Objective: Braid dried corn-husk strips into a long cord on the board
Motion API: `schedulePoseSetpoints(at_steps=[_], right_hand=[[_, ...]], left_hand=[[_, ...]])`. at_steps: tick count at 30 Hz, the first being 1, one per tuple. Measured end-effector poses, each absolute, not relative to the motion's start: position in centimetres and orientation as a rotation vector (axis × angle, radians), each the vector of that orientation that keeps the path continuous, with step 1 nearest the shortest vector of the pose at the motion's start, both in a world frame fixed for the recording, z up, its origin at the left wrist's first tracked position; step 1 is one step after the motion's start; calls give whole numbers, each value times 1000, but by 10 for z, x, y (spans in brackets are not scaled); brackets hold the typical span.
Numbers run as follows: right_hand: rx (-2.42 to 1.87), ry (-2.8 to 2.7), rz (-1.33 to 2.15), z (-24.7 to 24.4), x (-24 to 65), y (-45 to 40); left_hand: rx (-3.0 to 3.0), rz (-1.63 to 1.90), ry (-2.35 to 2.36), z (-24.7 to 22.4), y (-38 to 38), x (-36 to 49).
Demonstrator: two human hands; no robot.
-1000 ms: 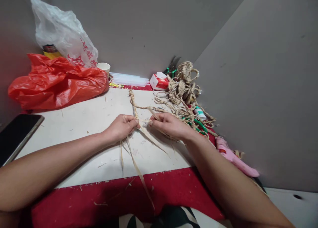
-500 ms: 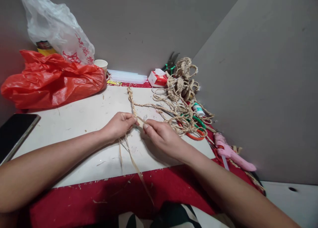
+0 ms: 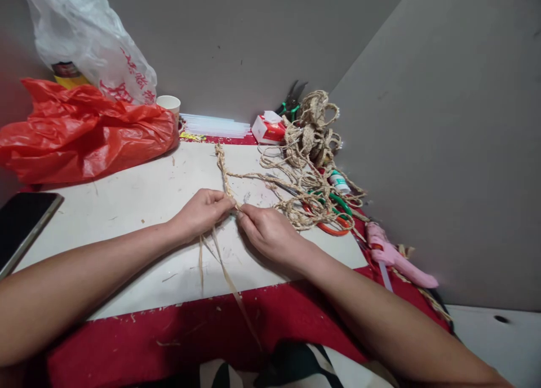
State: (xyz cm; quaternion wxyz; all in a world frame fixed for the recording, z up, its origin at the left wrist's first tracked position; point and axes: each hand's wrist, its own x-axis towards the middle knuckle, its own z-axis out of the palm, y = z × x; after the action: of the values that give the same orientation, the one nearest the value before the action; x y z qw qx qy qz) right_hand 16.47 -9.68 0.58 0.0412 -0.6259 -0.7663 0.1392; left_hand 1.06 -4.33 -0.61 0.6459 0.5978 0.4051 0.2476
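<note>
A braided straw cord (image 3: 221,165) runs from the upper middle of the white board (image 3: 139,264) down to my left hand (image 3: 207,210). The fingers of that hand are closed in a pinch on the cord's lower end. Close beside it on the right, my right hand (image 3: 268,230) pinches a short straw strand coming off the braid, mostly hidden by the fingers. Loose straw strands (image 3: 228,278) hang below my left hand toward the red cloth. A thinner braided length leads right from the cord into the pile of braided cord (image 3: 315,131).
Scissors (image 3: 333,227) with orange and green handles lie in the cord pile. Farther right is a pink glue gun (image 3: 397,258). A red plastic bag (image 3: 93,134), paper cup (image 3: 169,105), tissue pack (image 3: 269,128) and pliers (image 3: 291,103) line the back; a phone (image 3: 25,224) lies left.
My right hand has moved slightly left, closer to my left hand, so less of the strand shows between them. My left hand keeps its pinch. The camera view has shifted a little.
</note>
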Motion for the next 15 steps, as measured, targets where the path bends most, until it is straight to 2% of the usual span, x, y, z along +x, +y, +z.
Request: schedulePoseSetpoints(at_steps=[6, 11, 13, 15], right_hand=[[-1851, -2330, 479, 19, 172, -99], [-1730, -2065, 337, 36, 190, -85], [-1646, -2074, 511, 33, 194, -75], [-1578, -2093, 865, 26, 195, -66]], left_hand=[[1370, 601, 895, -10, -42, 10], [1350, 584, 878, -8, -42, 9], [1345, 574, 880, -6, -42, 9], [1343, 557, 881, -4, -42, 8]])
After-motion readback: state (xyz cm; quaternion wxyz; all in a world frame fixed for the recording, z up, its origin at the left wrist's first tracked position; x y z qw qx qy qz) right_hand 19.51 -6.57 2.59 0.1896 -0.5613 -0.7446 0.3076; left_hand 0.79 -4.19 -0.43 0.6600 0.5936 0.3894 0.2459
